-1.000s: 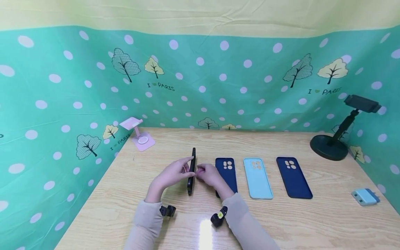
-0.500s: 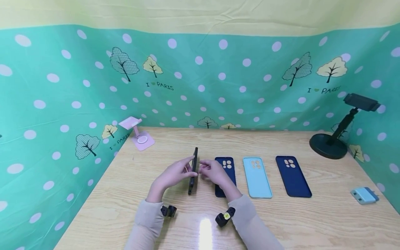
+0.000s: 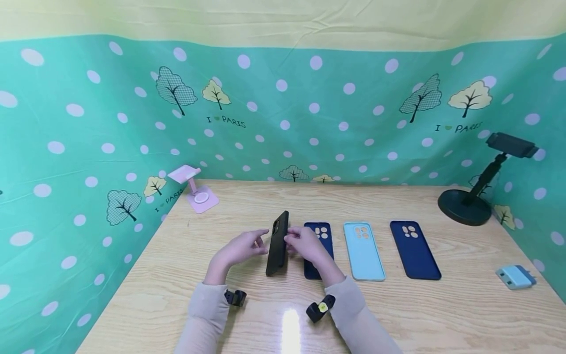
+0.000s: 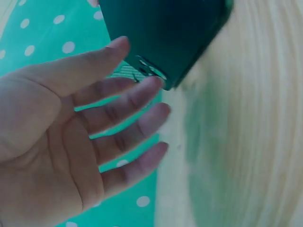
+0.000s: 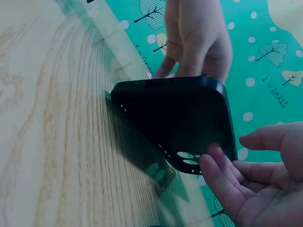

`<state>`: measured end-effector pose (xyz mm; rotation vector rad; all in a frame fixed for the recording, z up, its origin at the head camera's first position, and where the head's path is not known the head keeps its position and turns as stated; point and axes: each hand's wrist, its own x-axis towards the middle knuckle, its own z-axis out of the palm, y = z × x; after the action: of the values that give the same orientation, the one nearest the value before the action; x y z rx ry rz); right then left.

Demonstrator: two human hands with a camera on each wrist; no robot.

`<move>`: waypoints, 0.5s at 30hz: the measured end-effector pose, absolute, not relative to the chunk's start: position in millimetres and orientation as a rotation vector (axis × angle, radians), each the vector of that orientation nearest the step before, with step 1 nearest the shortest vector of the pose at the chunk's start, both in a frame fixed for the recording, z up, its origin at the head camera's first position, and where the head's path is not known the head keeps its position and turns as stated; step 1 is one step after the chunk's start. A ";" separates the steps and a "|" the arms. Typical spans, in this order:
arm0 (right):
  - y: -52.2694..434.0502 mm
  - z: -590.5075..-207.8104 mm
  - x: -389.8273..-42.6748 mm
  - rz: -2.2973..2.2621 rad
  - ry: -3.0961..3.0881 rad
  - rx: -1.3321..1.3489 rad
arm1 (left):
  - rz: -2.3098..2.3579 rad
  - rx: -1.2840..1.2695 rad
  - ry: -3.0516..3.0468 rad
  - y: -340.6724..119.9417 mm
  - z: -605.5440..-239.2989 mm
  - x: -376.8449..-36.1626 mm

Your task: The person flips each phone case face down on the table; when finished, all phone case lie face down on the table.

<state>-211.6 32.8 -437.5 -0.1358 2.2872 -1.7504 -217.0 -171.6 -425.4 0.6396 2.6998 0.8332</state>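
Observation:
A black phone case [image 3: 277, 246] stands tilted on its long edge on the table, its back showing in the head view. In the right wrist view the hollow inside of the case [image 5: 175, 116] faces the camera, with holes at one corner. My right hand [image 3: 307, 244] pinches its upper edge with the fingertips; some fingers are hidden. On the other side, my left hand [image 3: 239, 250] hovers with loose, spread fingers. In the left wrist view the left hand [image 4: 71, 127] seems apart from the case, palm bare.
Right of the hands lie a navy phone case [image 3: 325, 250], partly covered by the right hand, a light blue case [image 3: 366, 255] and another navy case [image 3: 416, 255]. A pink phone stand [image 3: 201, 197], a black stand [image 3: 466, 206] and a light blue charger [image 3: 516, 277] stand farther off.
My left hand has let go of the black case and drawn back slightly. The right hand has taken hold of its edge, and the case has turned so its back shows.

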 end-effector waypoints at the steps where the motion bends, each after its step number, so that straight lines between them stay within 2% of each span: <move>1: 32.8 -437.4 -211.5 -1.743 2.292 -0.127 | 0.814 0.636 2.693 -172.2 -426.9 -217.0; 15: 36.9 -439.6 -212.9 -1.651 2.335 -0.080 | 0.788 0.669 2.658 -172.6 -435.6 -217.5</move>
<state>-212.9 36.9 -439.6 -0.0801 2.3346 -1.6513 -217.5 -172.6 -435.6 0.6692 2.6577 0.7879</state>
